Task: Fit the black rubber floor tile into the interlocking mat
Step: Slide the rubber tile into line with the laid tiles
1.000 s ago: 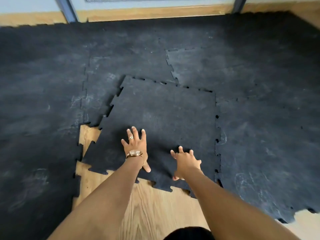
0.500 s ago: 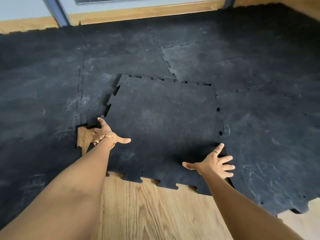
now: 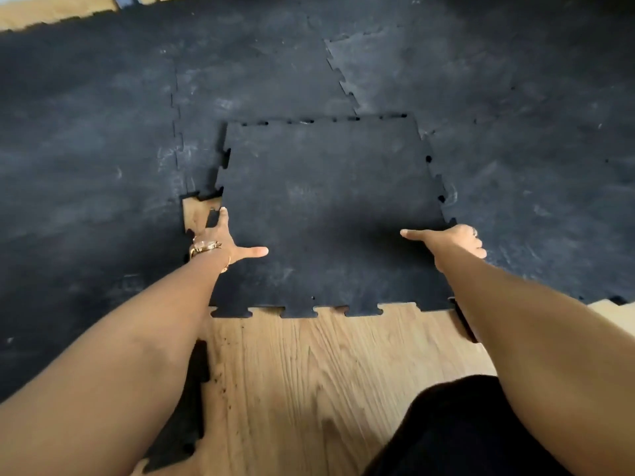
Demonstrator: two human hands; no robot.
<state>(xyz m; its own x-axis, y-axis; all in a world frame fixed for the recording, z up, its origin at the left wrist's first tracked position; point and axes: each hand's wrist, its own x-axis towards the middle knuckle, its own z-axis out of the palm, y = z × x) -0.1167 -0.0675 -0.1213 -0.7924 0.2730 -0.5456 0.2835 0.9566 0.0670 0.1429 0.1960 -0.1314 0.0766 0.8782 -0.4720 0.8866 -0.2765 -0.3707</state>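
The loose black rubber tile [image 3: 326,207] lies in the gap of the interlocking mat [image 3: 103,149]. Its far and right toothed edges sit against the neighbouring tiles with small holes showing along the seams. My left hand [image 3: 223,240] grips the tile's left edge beside a patch of bare wood. The thumb is on top, the index finger lies along the edge, and the other fingers are hidden below. My right hand [image 3: 453,240] lies flat across the right seam, thumb on the tile and fingers spread on the neighbouring tile.
Bare wooden floor [image 3: 309,372] shows in front of the tile's near toothed edge. A small wooden gap [image 3: 194,209] stays uncovered at the tile's left corner. Black mat covers the floor to the left, right and far side. A dark-clothed knee [image 3: 464,431] is at bottom right.
Both hands moved from the tile's near middle out to its left and right edges. The tile turned from skewed to nearly square with the opening, and the camera came closer.
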